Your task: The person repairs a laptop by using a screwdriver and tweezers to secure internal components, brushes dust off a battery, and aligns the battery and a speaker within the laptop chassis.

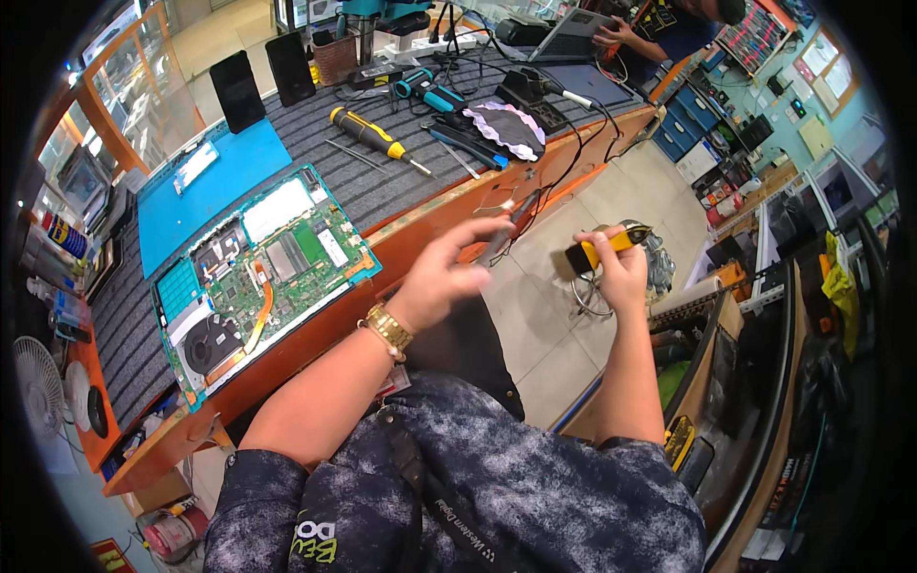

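Observation:
My right hand (619, 272) is closed around a yellow-and-black brush (602, 252), its dark block-shaped end pointing left. It is held above the floor, to the right of the bench. My left hand (444, 272), a gold watch (387, 331) at its wrist, hovers by the bench's front edge. Its fingers are stretched and apart, slightly blurred, and I see nothing gripped in them. Left of it lies an opened laptop base (277, 277) with a green circuit board, a copper heat pipe (264, 310) and a black fan (212, 344), partly on a blue mat (215, 186).
On the grey ribbed bench cover lie a yellow-and-black screwdriver (368, 133), tweezers, a teal tool (430, 91) and a crumpled cloth (506, 129). Two dark phone-like panels (289, 70) stand behind. Another person handles a laptop (570, 38) at the far end. Cables hang over the bench edge.

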`<state>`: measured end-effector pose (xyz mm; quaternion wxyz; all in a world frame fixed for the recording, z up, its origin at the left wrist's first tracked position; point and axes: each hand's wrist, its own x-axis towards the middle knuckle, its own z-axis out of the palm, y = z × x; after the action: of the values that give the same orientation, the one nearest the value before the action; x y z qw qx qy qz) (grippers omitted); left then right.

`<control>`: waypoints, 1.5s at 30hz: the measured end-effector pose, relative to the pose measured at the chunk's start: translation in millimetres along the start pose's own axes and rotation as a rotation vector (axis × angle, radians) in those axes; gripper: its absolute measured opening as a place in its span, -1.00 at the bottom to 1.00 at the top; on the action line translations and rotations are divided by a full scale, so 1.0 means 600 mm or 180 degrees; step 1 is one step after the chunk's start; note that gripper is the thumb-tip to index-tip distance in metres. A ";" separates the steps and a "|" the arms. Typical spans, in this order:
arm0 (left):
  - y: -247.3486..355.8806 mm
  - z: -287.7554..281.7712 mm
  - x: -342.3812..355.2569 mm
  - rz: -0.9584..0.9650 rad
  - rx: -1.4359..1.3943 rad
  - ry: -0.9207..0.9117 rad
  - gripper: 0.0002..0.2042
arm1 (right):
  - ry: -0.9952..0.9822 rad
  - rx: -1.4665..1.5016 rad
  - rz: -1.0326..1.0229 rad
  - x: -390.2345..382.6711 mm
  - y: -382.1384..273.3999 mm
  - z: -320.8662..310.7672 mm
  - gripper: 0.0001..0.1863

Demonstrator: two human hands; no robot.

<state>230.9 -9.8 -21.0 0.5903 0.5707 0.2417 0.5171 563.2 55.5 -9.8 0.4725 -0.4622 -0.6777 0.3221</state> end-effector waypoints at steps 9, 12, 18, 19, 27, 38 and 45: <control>0.027 0.050 -0.017 0.1315 0.3142 -0.0225 0.22 | -0.0467 0.1725 0.1093 0.007 -0.048 0.100 -0.69; 0.028 0.045 -0.019 0.1376 0.3405 -0.0303 0.26 | -0.0209 0.1871 0.1245 0.009 -0.063 0.115 -0.71; -0.001 0.021 -0.021 0.0104 0.1891 0.0370 -0.12 | -0.0134 0.1925 0.0866 0.011 -0.054 0.103 -0.69; -0.007 0.008 -0.017 -0.0306 0.1876 0.0201 -0.28 | -0.0095 0.1993 0.0861 0.011 -0.056 0.103 -0.68; -0.012 0.003 -0.024 -0.1040 0.1013 0.0025 -0.72 | 0.0726 -0.0200 0.0207 0.048 -0.041 -0.020 -0.47; -0.017 0.022 -0.032 -0.0445 0.2587 0.0461 -0.77 | 0.0247 -0.0391 -0.0685 -0.001 -0.122 0.036 -0.87; -0.016 0.015 -0.039 -0.0346 0.3101 0.0544 -0.78 | -0.0039 -0.0800 -0.0614 0.002 -0.146 0.060 -0.84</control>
<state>233.5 -32.7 -34.9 0.2592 0.7224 0.5321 0.3575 501.4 24.7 54.6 0.4355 -0.4485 -0.7569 0.1907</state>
